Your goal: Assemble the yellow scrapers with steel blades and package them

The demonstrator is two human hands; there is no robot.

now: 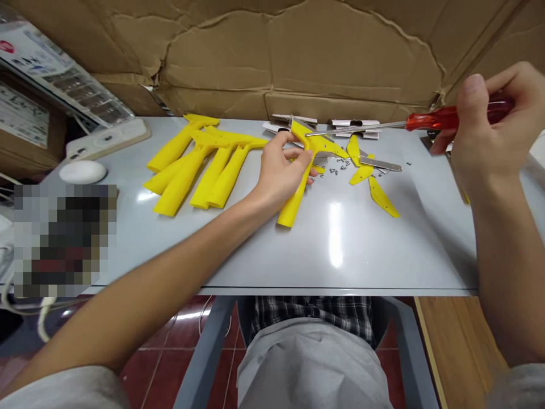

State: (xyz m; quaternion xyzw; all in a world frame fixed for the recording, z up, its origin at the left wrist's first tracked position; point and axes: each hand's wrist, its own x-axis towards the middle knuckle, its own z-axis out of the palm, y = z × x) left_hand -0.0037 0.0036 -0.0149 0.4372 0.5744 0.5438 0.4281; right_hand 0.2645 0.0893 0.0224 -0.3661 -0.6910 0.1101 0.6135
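Observation:
My left hand (284,169) is closed round a yellow T-shaped handle (293,204), holding it tilted over the table. A thin metal strip shows along the handle's head. In my right hand (496,122) is a screwdriver with a clear red grip (438,119). Its long shaft points left, and the tip meets the handle's head near a hole; whether a screw sits there is too small to tell. Small screws (338,167) lie scattered just right of my left hand. Among them are loose yellow plates (383,197) and a flat metal blade (381,165).
Several more yellow handles (181,179) lie in a group on the left of the grey table (272,267). White sleeves (355,128) lie at the back, against a cardboard wall (315,51). A white mouse (83,171), a power strip (110,139) and a blurred-out object stand far left.

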